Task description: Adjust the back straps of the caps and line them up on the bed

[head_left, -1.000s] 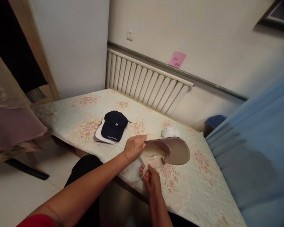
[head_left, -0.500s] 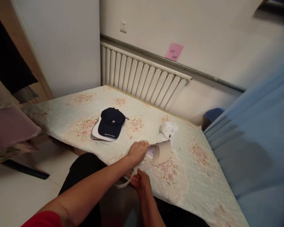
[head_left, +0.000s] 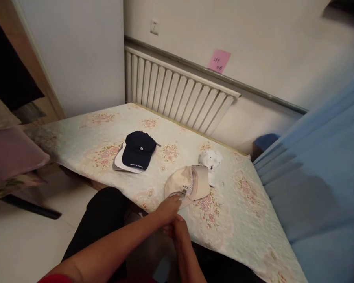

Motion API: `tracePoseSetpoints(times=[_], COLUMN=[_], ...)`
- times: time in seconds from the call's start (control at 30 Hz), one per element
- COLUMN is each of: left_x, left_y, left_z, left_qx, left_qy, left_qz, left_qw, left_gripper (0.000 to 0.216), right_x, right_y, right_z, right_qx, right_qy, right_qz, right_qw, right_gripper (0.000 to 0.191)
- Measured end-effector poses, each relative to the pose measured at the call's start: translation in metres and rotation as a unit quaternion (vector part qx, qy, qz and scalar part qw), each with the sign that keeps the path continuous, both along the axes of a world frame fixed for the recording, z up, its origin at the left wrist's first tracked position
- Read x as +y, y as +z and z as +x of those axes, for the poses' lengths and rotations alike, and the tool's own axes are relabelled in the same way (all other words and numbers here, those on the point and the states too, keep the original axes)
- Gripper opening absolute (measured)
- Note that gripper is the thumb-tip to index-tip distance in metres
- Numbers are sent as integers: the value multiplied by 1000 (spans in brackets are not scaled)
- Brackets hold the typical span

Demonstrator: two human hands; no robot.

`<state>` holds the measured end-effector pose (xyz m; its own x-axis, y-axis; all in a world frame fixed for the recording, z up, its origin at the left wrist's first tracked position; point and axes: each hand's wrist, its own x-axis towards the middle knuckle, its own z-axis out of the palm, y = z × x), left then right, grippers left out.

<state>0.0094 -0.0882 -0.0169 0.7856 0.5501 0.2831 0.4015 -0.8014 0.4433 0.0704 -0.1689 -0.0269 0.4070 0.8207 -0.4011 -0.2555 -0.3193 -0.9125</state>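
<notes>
A beige cap [head_left: 185, 182] lies crown up on the flowered mattress [head_left: 85, 145], its brim pointing right. My left hand [head_left: 168, 209] reaches to the cap's rear edge, its fingers held together at the strap buckle. Just under it, at the mattress edge, my right hand [head_left: 178, 231] is curled, its fingers mostly hidden by the left hand. A small white cap [head_left: 210, 160] sits right behind the beige one. Further left, a navy cap [head_left: 138, 149] rests on top of a white cap [head_left: 119, 163].
A white radiator [head_left: 177, 94] runs along the back wall under a pink sticky note [head_left: 218, 61]. A blue curtain [head_left: 321, 173] hangs at the right. Pillows [head_left: 11, 155] are stacked at the left, and my dark-clothed knee [head_left: 103, 216] is below the mattress edge.
The beige cap, held up open side towards me before, has been turned over and laid crown up on the mattress. Both hands have dropped back towards the near edge.
</notes>
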Motion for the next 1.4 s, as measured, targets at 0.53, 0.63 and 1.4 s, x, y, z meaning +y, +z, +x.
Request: tracePoseSetpoints(times=[0.53, 0.63, 1.4], left_x=[-14, -15, -25], left_y=[-12, -13, -32], left_z=[8, 5, -25], left_qx=[87, 82, 64], left_qy=[43, 40, 25], left_qz=[140, 156, 210], left_qw=[985, 984, 975], left_gripper=[35, 34, 33], right_x=[8, 8, 1], right_y=[-14, -30, -32], right_z=[68, 70, 66], right_qx=[-650, -697, -726], right_qy=[108, 130, 143], right_qz=[203, 192, 128], right_qw=[724, 679, 661], right_gripper=[38, 44, 51])
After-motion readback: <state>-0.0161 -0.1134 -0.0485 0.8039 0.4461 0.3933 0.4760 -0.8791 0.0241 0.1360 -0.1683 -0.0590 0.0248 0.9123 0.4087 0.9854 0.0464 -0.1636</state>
